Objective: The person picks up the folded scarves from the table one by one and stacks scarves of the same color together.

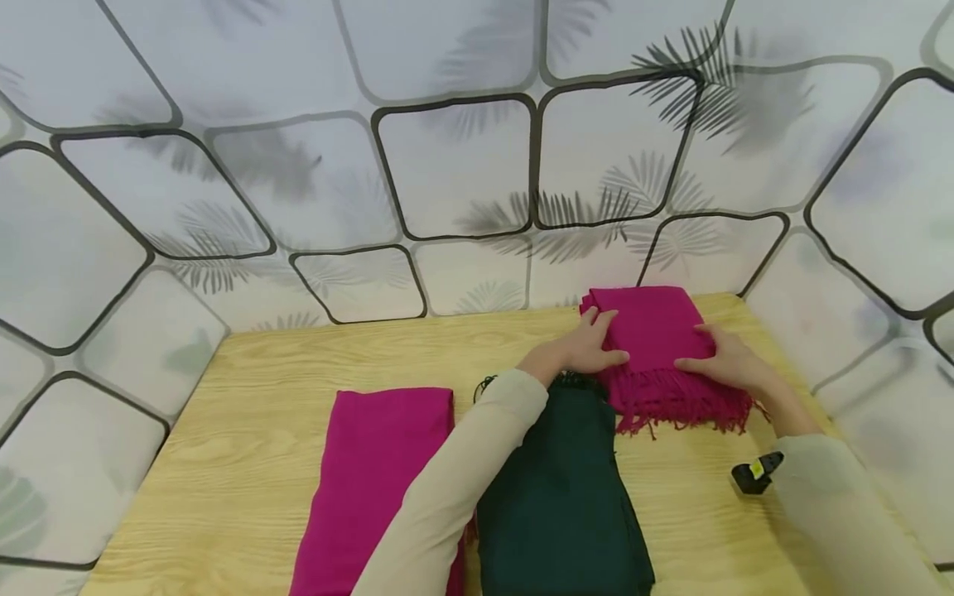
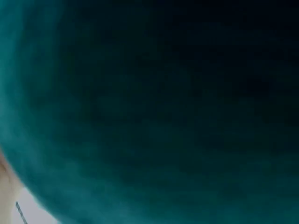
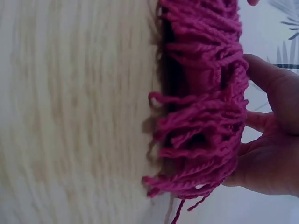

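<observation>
A folded magenta scarf (image 1: pixel 648 327) with a twisted fringe lies at the back right of the table. My left hand (image 1: pixel 591 343) touches its left edge, fingers and thumb spread over the cloth. On the opposite edge rests my right hand (image 1: pixel 723 360), also with spread fingers. The right wrist view shows the fringe (image 3: pixel 205 116) up close, with the right hand (image 3: pixel 275 158) beside it. Below my left wrist lies a folded dark green scarf (image 1: pixel 559 488); dark teal cloth (image 2: pixel 140 116) fills almost all of the left wrist view, hiding the left fingers there.
Another folded magenta cloth (image 1: pixel 380 463) lies left of the green one, partly covered by my left forearm. A small black device (image 1: pixel 753 474) sits at my right wrist. Patterned white walls (image 1: pixel 462 174) bound the wooden table (image 1: pixel 224 463) at the back and sides.
</observation>
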A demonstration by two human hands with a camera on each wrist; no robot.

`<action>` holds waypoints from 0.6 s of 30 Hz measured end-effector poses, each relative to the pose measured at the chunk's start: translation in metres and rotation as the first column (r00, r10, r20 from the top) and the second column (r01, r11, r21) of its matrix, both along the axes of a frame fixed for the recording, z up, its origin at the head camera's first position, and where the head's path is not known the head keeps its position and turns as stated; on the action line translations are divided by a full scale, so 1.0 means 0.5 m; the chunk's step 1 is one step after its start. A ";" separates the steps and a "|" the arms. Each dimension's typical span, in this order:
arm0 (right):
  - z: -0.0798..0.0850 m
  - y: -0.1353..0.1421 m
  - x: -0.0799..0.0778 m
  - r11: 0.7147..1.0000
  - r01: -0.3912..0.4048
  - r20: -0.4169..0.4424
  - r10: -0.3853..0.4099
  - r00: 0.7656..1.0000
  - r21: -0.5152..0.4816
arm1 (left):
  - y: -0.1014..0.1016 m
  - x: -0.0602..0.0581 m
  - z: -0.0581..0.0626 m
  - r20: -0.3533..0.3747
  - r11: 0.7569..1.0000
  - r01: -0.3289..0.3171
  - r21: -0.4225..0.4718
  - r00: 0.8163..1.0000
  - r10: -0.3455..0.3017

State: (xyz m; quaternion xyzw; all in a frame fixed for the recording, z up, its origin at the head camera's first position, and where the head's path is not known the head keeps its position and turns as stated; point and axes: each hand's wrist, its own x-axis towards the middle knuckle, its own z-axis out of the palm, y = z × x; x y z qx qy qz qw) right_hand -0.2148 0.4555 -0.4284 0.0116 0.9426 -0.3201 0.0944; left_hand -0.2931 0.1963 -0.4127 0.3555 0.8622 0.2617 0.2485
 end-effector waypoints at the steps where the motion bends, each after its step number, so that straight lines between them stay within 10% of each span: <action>1: -0.003 0.001 -0.002 1.000 0.002 0.015 -0.002 1.000 -0.013 | -0.002 -0.004 -0.001 0.000 1.000 0.003 0.003 1.000 -0.003; 12: -0.015 0.009 -0.027 0.952 0.024 0.122 0.014 0.992 -0.304 | 0.015 -0.007 -0.016 0.072 0.994 0.041 0.105 0.996 -0.048; 18: -0.046 0.012 -0.027 0.781 0.083 0.199 0.053 0.979 -0.619 | 0.016 -0.016 -0.026 0.122 0.988 0.068 0.138 0.989 -0.085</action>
